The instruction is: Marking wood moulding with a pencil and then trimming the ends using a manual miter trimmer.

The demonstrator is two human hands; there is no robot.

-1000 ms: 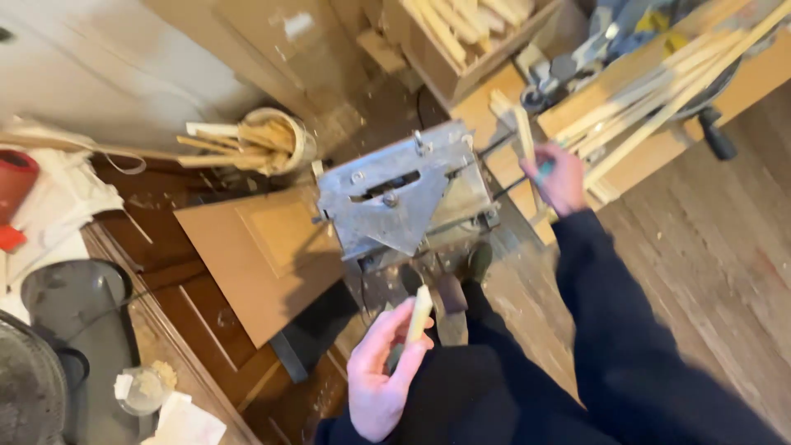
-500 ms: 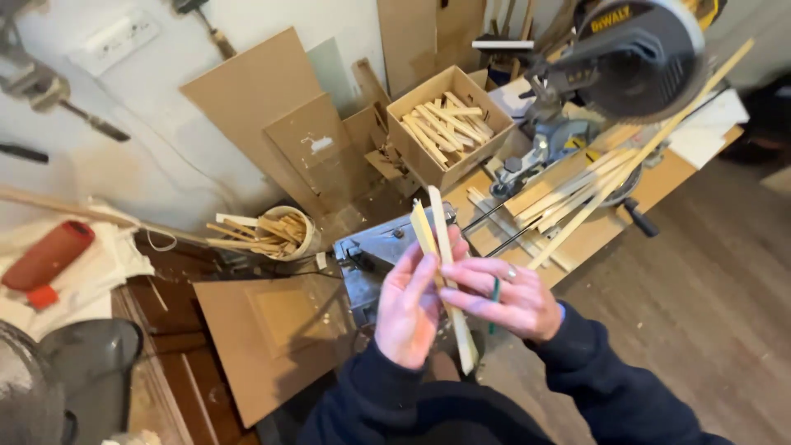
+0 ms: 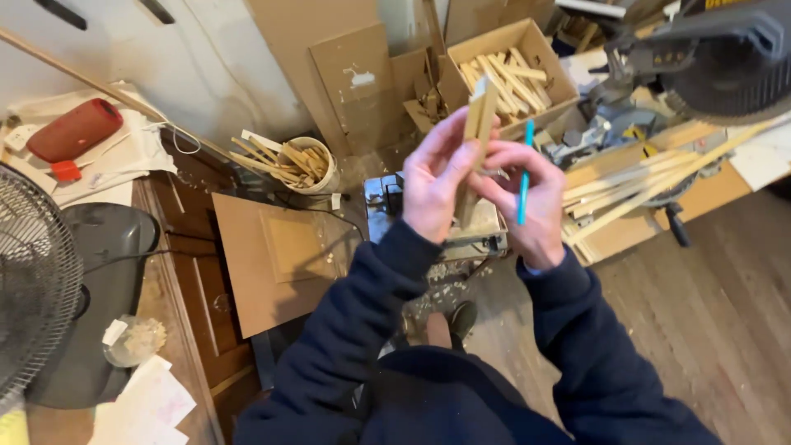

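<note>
A narrow wooden strip (image 3: 476, 132) is held upright at the centre of the view, slightly tilted, its top end toward 12 o'clock. The left hand (image 3: 435, 185) is closed around the strip from the 9 o'clock side, the fingers extended along its length. The right hand (image 3: 531, 198) is pressed to the strip from the 3 o'clock side, the fingertips touching it near the middle. A teal pencil (image 3: 524, 173) is also gripped in the right hand, standing nearly upright and parallel to the strip. Both forearms are covered by dark blue sleeves (image 3: 362, 321).

Directly behind the hands a small metal bench tool (image 3: 387, 202) is seen, partly hidden by them. At 1 o'clock an open cardboard box (image 3: 554, 78) containing short wooden sticks is noted. At 2 o'clock a mitre saw (image 3: 717, 66) is positioned above a bundle of long wooden strips (image 3: 643, 185) laid across a bench. At 10 o'clock a round pale bucket (image 3: 325, 177) filled with wooden offcuts is recorded. A flat brown board (image 3: 264, 255) lies at 9 o'clock, just beside the left sleeve. At the far 9 o'clock edge a fan grille (image 3: 33, 280) is observed, and a red cylinder (image 3: 72, 130) rests at 10 o'clock.
</note>
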